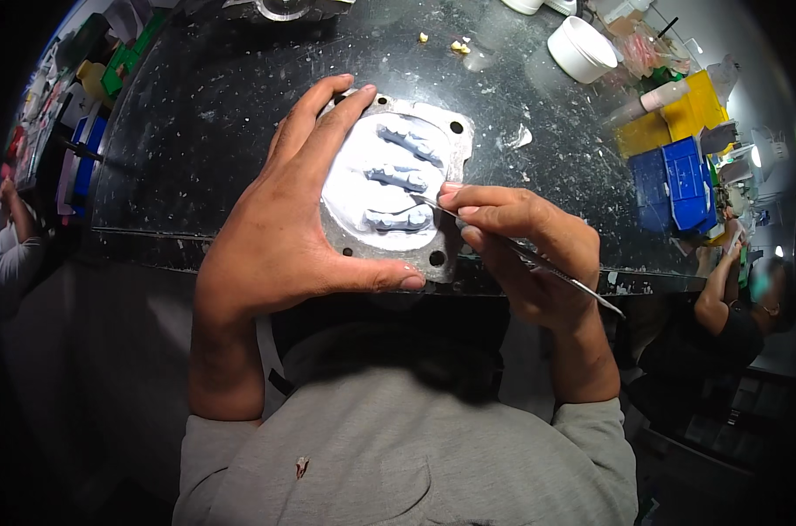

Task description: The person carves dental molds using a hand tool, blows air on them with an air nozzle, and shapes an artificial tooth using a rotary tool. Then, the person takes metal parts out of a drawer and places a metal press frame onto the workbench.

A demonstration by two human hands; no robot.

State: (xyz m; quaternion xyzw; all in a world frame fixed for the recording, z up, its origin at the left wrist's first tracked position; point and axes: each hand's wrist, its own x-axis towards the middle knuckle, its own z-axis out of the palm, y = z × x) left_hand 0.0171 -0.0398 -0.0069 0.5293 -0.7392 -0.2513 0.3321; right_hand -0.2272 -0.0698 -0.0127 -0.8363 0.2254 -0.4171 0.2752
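A square metal dental flask [458, 147] with corner holes lies at the front edge of the black bench. White plaster [347, 188] fills its round middle. Three blue-grey rows of tooth shapes, the near row [398, 218] among them, stand in the plaster. My left hand [266, 219] grips the flask from the left, fingers on its far side and thumb along its near edge. In my right hand [542, 237] a thin metal dental carver [580, 287] is pinched like a pen. Its working tip points at the plaster beside the right ends of the rows; exact contact cannot be made out.
The dark bench [240, 114] carries white specks and small yellowish bits [460, 47]. A white tub [582, 49] stands at the far right, near blue bins [674, 186] and a yellow one [691, 105]. Another person [722, 307] sits at the right.
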